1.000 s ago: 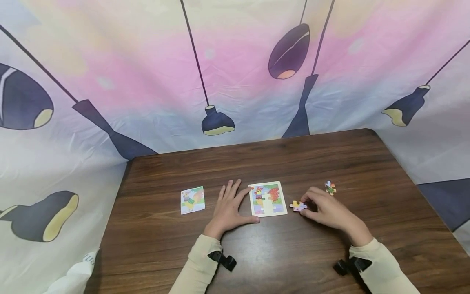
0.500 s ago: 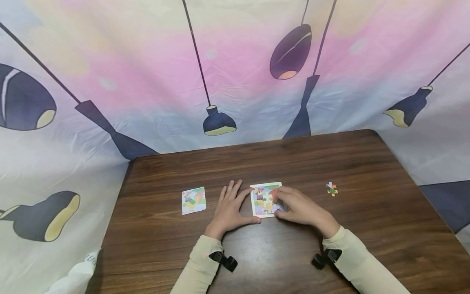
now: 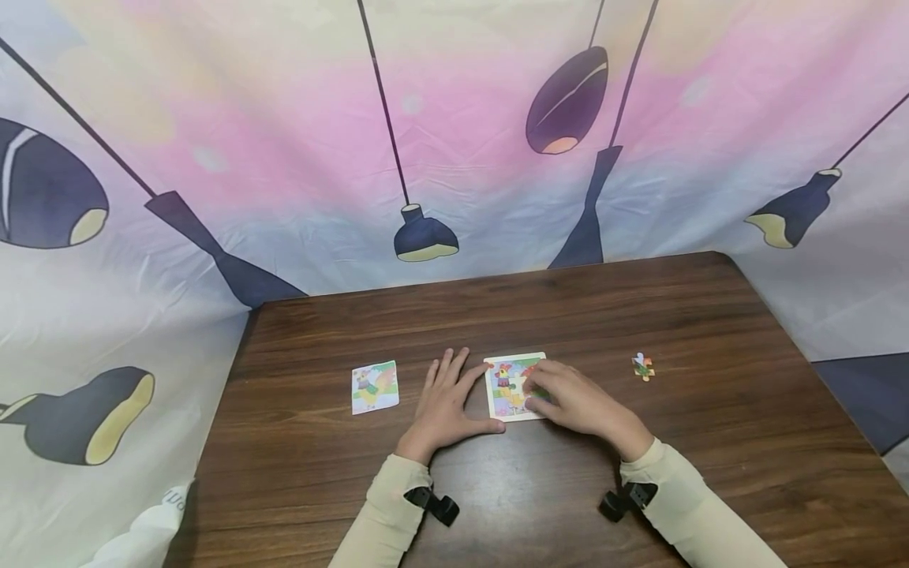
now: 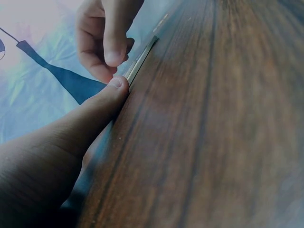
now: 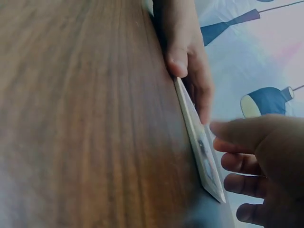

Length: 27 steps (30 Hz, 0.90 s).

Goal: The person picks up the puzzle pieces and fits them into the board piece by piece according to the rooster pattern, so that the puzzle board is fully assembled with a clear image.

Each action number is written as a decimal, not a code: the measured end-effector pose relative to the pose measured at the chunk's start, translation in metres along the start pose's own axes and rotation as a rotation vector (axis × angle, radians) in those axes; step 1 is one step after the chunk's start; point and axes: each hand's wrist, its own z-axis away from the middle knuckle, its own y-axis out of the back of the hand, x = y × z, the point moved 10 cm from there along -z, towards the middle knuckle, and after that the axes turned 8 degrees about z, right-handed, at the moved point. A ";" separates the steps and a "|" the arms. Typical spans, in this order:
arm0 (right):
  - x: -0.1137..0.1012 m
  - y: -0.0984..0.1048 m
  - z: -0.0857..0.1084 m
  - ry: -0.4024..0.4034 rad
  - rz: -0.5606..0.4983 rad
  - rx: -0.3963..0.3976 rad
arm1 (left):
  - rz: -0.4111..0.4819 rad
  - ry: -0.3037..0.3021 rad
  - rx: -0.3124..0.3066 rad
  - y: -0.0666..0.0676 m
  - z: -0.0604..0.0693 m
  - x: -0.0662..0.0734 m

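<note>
A square jigsaw puzzle [image 3: 503,402] with a pale frame and a colourful rooster picture lies flat on the table. My left hand [image 3: 443,410] rests at its left side, fingers spread, with the thumb at the near left corner and the index finger at the far left one. Over the right half of the board is my right hand [image 3: 585,402], fingers bent and thumb opposed, with a yellowish puzzle piece mostly hidden under the fingertips. From the right wrist, the board [image 5: 202,147] appears edge-on, just beside the right fingertips.
Loose puzzle pieces [image 3: 643,367] lie to the right on the brown wooden table [image 3: 717,331]. A square picture card [image 3: 375,387] of the same rooster is left of the left hand. Behind the table hangs a cloth [image 3: 469,142] printed with lamps.
My right hand has carried a yellow and purple puzzle piece leftward from beside the board onto it, then shifted slightly over it. The left hand stays at the board's left side.
</note>
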 end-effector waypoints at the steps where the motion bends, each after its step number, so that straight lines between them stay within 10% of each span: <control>1: -0.001 -0.001 0.000 0.003 0.010 0.001 | 0.000 -0.001 0.001 0.000 0.000 0.000; 15: -0.015 -0.004 -0.002 0.038 0.071 0.048 | 0.008 -0.006 0.010 0.002 0.000 0.002; 27: -0.039 -0.002 -0.013 -0.036 0.359 0.036 | -0.007 -0.011 -0.003 0.003 0.001 0.004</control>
